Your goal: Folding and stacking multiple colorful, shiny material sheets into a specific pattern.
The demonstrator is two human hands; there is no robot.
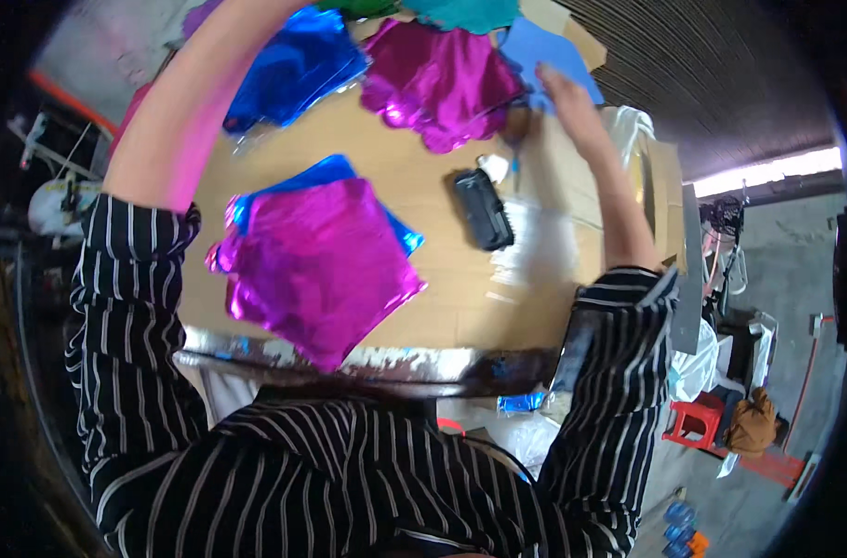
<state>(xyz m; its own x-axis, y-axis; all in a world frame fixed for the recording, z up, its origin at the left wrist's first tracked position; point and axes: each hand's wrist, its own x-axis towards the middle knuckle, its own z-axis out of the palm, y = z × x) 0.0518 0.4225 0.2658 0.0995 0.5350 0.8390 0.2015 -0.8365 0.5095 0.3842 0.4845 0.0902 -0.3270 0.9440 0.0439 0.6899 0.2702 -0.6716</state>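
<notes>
My left forearm [193,102] reaches up past the top edge, so its hand is out of sight. At the far right of the table, my right hand [572,98] is over a light blue sheet [535,48]. One digit lies on the sheet; the other fingers are hidden or blurred, so I cannot tell whether it grips. Close to me lies a shiny magenta foil piece [316,265], with a blue foil piece [326,172] showing from under it. Beyond are a pile of blue foil [302,70] and a scalloped magenta foil pile [442,79].
A black zip case [484,209] and a small white piece [494,167] lie mid-table on brown cardboard [433,307]. Teal foil [465,11] sits at the far edge. A cardboard box [665,195] stands right; a red stool [693,423] is on the floor.
</notes>
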